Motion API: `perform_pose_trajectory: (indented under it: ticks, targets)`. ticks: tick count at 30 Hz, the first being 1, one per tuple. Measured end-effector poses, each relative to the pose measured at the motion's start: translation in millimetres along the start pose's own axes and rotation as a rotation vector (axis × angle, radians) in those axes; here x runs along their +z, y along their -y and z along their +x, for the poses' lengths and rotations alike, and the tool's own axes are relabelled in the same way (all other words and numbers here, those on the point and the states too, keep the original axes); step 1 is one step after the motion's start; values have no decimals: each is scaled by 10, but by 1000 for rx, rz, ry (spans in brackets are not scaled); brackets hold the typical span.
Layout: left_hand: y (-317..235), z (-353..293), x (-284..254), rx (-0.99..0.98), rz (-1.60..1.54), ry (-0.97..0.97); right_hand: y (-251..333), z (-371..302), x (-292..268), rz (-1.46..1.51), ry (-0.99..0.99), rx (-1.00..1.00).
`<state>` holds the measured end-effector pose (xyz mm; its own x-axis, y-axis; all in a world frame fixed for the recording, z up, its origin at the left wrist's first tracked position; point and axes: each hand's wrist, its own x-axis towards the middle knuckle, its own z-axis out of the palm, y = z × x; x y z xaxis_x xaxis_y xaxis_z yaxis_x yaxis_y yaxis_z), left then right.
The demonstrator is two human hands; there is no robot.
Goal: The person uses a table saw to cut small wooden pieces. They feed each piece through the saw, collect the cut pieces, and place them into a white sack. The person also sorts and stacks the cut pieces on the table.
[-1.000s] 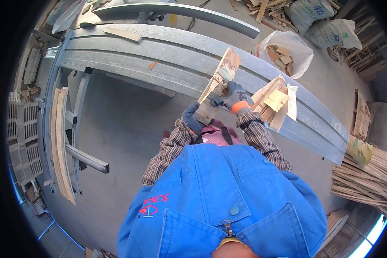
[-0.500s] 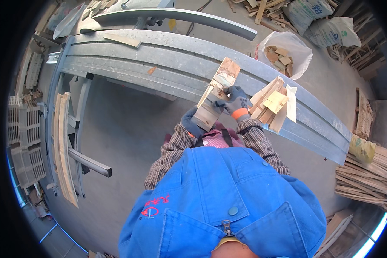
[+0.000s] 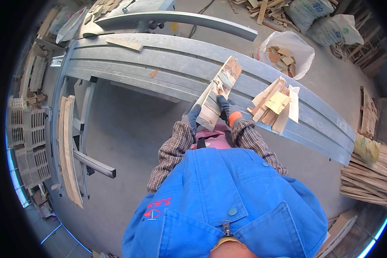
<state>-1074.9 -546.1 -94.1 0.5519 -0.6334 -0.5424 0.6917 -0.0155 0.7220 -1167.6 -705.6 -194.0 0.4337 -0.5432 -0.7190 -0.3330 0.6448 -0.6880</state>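
Observation:
Both of my gloved hands hold a small bundle of short wooden boards [image 3: 211, 110] at the near edge of the metal bench. The top face is pale with brown, rough patches at its far end, and a thin edge shows along the left side. My left hand [image 3: 192, 114] wraps round the near left edge. My right hand [image 3: 226, 107], in a grey glove with an orange cuff, grips the right edge, its thumb over the top. How many boards are in the bundle I cannot tell. Right of it, a pile of wood strips [image 3: 267, 99] lies on the bench, a yellowish block [image 3: 277, 102] on top.
The grooved metal bench [image 3: 172, 58] curves across in front of me. A loose wood piece [image 3: 125, 44] lies at its far left. Beyond it stands a white bag of offcuts [image 3: 304, 56]. Long boards [image 3: 69, 150] rest on the frame at left; stacked strips [image 3: 370, 174] lie at right.
My right hand has moved from the upper face of the boards down to their right edge and closed round it. The boards have shifted slightly and turned a little more upright in view.

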Motion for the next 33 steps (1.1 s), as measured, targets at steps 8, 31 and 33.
perform_pose_trajectory:
  ticks: [8, 31, 33]
  targets:
    - [-313, 119, 60, 23, 71, -154, 489, -279, -46, -7, 57, -130]
    - [-475, 487, -477, 212, -134, -223, 563, 532, -736, 76, -42, -344]
    - [-448, 459, -456, 185, -177, -228, 626, 486, -691, 67, -33, -326]
